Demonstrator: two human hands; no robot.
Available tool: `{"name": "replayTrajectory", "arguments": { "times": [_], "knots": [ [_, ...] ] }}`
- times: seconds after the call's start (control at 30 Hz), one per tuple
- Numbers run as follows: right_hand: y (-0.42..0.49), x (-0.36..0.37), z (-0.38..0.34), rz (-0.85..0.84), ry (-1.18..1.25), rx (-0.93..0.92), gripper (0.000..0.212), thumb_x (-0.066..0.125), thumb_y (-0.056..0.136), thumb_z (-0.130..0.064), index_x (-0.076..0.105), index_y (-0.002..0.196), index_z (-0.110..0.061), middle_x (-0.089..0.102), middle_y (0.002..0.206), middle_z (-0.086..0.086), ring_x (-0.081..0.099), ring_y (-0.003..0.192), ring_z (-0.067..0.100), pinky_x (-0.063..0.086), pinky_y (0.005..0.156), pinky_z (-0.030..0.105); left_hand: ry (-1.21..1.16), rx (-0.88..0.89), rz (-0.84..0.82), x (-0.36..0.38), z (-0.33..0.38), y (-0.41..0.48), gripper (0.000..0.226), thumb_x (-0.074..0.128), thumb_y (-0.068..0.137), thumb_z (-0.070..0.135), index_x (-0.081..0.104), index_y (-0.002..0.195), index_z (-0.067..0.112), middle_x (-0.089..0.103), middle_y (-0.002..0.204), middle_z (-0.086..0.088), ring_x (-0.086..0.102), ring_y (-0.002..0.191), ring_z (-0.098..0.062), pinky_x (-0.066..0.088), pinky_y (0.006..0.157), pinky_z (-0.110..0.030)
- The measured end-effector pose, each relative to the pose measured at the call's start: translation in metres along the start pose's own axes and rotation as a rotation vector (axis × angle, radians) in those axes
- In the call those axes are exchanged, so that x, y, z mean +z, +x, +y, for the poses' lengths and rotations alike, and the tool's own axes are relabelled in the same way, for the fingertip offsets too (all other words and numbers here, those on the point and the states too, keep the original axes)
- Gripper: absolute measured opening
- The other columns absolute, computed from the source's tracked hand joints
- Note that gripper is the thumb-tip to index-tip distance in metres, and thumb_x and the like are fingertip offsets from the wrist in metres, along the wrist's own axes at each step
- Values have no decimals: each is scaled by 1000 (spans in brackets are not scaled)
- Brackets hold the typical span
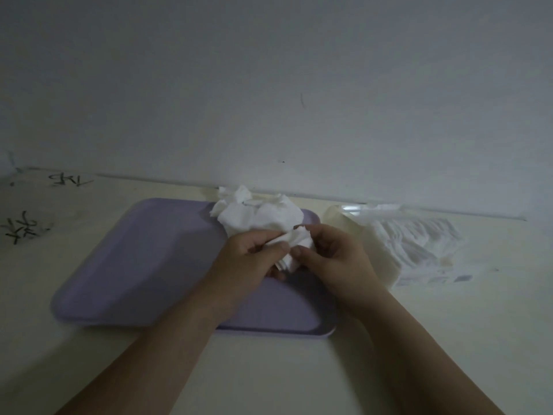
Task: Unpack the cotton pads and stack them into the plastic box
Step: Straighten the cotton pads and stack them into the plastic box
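Observation:
A small bunch of white cotton pads [294, 245] is held between both hands above the right part of a flat lilac tray [143, 259]. My left hand [251, 259] pinches the pads from the left with thumb and curled fingers. My right hand [332, 253] grips them from the right. Behind the hands, a loose heap of white pads [257, 215] lies on the tray's far right corner. To the right, a clear plastic package with more white pads [407, 244] lies on the table.
The cream table [269, 378] meets a pale wall [269, 85] just behind the tray. Black handwritten marks [21, 229] sit on the table at the far left.

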State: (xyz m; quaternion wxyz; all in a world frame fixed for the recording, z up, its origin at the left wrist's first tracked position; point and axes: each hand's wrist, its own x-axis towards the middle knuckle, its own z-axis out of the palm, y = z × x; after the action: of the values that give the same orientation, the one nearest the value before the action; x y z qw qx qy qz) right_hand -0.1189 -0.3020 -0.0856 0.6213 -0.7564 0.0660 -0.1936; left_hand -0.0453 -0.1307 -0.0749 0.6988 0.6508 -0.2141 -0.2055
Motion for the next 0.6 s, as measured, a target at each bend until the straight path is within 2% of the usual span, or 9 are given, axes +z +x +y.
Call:
{"name": "replayTrajectory", "arguments": {
  "times": [0.1,0.17,0.27,0.37,0.43,0.5,0.57,0.6],
  "knots": [
    [-2,-1,-3,-6,117,12,13,73,95,-1,76,107,-3,79,99,18,73,89,26,60,81,39,-212,-71,32,-1,-3,5,18,63,101,9,80,106,5,76,106,-23,71,87,-29,56,65,-37],
    [-4,-2,-5,18,175,34,6,73,95,-1,75,99,-3,78,91,16,72,83,24,59,75,34,-298,-99,52,-1,-3,7,20,60,102,11,77,106,3,76,104,-23,71,84,-30,55,56,-35],
    [-4,-1,-5,64,232,71,4,72,94,1,72,91,-1,74,79,12,69,72,20,58,67,29,-345,-114,102,-4,0,4,20,56,105,15,74,107,5,77,98,-19,71,78,-30,56,53,-34],
    [-4,-2,-7,118,236,78,7,70,97,0,71,100,6,73,84,21,69,72,22,58,65,32,-150,-43,207,-9,-2,1,22,58,106,23,76,107,11,79,95,-11,70,73,-24,53,58,-32],
    [-6,-2,-7,157,181,72,12,67,99,-2,76,106,-4,77,93,21,71,74,21,60,67,32,-51,24,286,-14,-1,0,20,61,105,24,78,102,14,75,82,-9,61,67,-20,49,61,-32],
    [-8,-2,-7,180,129,69,17,66,99,-4,80,103,-11,79,94,18,74,76,21,62,71,33,-176,60,218,-16,5,1,14,63,103,13,76,101,10,69,79,-9,55,68,-20,44,62,-32],
    [-10,-2,-9,177,133,80,15,67,99,-6,81,95,-8,78,91,21,74,78,24,62,74,35,-282,53,51,-13,11,-2,13,62,101,4,75,101,8,65,81,-11,55,70,-19,43,59,-30],
    [-10,-1,-10,158,164,94,14,68,99,-6,80,92,-5,77,89,23,74,79,25,62,75,35,-247,47,-16,-10,11,-5,14,63,100,3,76,100,8,66,79,-10,56,69,-18,44,57,-29]
  ]
}}
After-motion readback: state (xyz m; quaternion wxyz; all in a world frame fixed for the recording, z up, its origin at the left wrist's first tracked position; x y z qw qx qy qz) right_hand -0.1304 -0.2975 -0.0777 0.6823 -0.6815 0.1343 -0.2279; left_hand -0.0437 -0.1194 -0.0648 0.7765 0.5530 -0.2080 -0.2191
